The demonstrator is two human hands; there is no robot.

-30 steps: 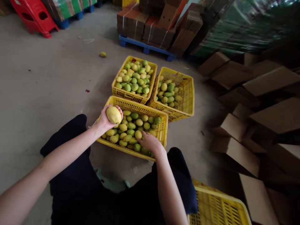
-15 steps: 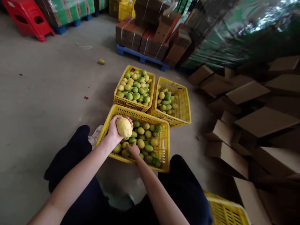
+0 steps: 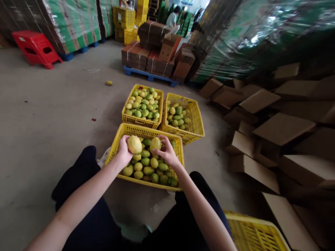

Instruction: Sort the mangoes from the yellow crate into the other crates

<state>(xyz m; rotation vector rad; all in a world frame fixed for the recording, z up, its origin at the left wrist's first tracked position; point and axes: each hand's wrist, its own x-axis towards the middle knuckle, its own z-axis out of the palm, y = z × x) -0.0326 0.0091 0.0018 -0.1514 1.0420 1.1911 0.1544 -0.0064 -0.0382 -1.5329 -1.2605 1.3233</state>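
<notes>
My left hand (image 3: 124,148) is closed around a pale yellow papaya (image 3: 134,145), held over the left part of the near yellow crate (image 3: 141,130). Between the thumb and fingers of my right hand (image 3: 167,151) is a second, yellow-green papaya (image 3: 155,145), above the same crate's middle. Several green and yellow papayas (image 3: 148,170) lie loose in that crate below both hands. The fingertips on the far side of each held fruit are partly hidden.
Behind stand a full crate of papayas (image 3: 142,104) and a partly filled crate (image 3: 195,118). Cardboard boxes (image 3: 284,129) are piled at the right. Another yellow crate (image 3: 258,232) is at lower right. A red stool (image 3: 36,48), a pallet (image 3: 150,76) and a distant person (image 3: 172,18) also show.
My right hand has risen from among the fruit and now grips a papaya. My left hand keeps its papaya. The view has tilted up, showing more background.
</notes>
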